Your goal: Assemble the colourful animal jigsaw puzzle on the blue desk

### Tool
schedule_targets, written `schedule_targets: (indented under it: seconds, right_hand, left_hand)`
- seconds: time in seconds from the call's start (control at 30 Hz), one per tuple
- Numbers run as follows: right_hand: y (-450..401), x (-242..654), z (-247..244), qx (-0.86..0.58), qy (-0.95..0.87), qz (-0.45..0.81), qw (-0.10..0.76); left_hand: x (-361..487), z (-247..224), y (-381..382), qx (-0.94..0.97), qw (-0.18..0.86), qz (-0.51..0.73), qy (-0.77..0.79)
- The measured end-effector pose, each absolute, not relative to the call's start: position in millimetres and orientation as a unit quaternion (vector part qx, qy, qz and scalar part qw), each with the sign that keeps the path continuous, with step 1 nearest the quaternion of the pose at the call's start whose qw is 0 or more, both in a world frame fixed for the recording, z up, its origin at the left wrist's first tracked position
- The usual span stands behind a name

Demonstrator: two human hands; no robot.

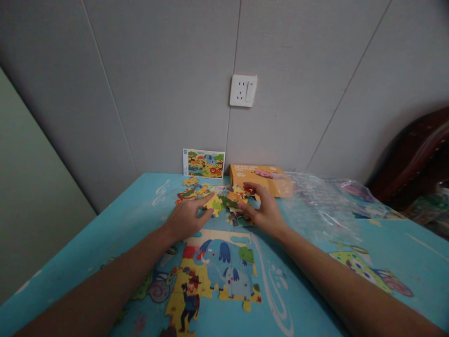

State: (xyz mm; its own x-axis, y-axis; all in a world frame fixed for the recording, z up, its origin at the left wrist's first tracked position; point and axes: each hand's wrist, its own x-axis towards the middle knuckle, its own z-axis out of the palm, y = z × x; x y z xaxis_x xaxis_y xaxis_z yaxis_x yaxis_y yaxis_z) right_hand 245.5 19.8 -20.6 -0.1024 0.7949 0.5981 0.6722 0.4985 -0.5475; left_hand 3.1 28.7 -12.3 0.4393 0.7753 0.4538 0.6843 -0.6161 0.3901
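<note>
My left hand (187, 217) reaches over a pile of loose jigsaw pieces, index finger and thumb stretched apart. Its fingertips touch or nearly touch a yellow puzzle piece (214, 204) with a green patch. On the pile's right side, my right hand (264, 210) has its fingers curved and spread around an orange-and-green puzzle piece (237, 197); no grip on it shows. Between my forearms lies a partly joined jigsaw puzzle (213, 269), showing blue elephants and a figure in a hat. Its lower edge is cut off by the frame.
A picture card (205, 164) leans against the wall behind the pile. Beside it stands an orange puzzle box (254, 174). Crumpled clear plastic (315, 203) spreads over the right of the blue printed tablecloth (140, 213). A dark red chair back (414, 150) rises at far right.
</note>
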Motion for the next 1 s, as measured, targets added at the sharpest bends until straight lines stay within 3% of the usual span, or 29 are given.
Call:
schedule_targets:
  seconds: [0.2, 0.57, 0.73, 0.83, 1.0]
  right_hand:
    - [8, 234, -19, -0.425, -0.808, 0.124, 0.387]
    - [10, 235, -17, -0.428, -0.837, 0.105, 0.324]
    - [13, 237, -18, -0.45, -0.829, 0.054, 0.326]
    - [17, 241, -21, -0.522, -0.803, 0.02, 0.286]
    - [21, 243, -23, -0.55, -0.796, 0.045, 0.247]
  left_hand:
    - [3, -14, 25, 0.898, 0.122, 0.286, 0.311]
    - [4, -14, 27, 0.908, 0.161, 0.256, 0.289]
    - [4, -18, 29, 0.889, 0.127, 0.274, 0.343]
    - [3, -18, 31, 0.869, 0.112, 0.302, 0.375]
    - [3, -13, 31, 0.83, 0.102, 0.352, 0.42]
